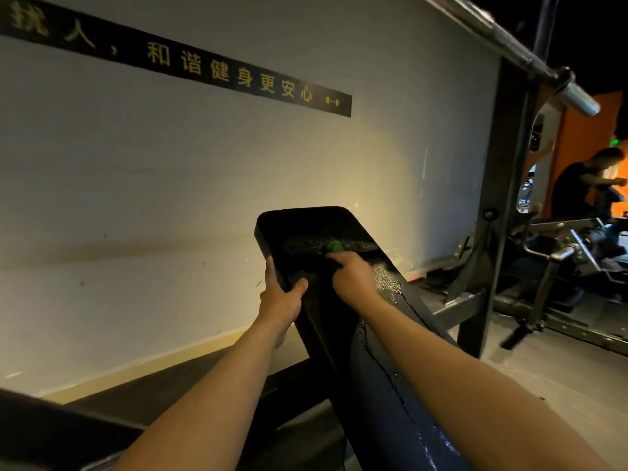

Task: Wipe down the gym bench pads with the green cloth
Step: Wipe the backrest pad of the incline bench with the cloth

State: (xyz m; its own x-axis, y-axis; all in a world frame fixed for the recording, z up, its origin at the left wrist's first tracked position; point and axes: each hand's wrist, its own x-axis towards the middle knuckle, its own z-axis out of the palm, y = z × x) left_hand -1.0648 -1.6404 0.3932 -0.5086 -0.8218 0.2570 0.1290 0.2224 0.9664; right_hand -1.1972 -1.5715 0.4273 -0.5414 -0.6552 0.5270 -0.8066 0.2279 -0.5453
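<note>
While left hand (280,297) grips pad (306,222) edge, right hand (351,278) clutches cloth (334,247) near pad top; droplets (387,283) lower down, I judge wiping partway.

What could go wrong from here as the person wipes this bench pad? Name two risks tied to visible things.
The bench pad has a cracked cover along its right edge; the green cloth under the right hand may snag and tear it further.
The barbell rests on the rack overhead; rising carelessly could mean a bumped head.
</note>
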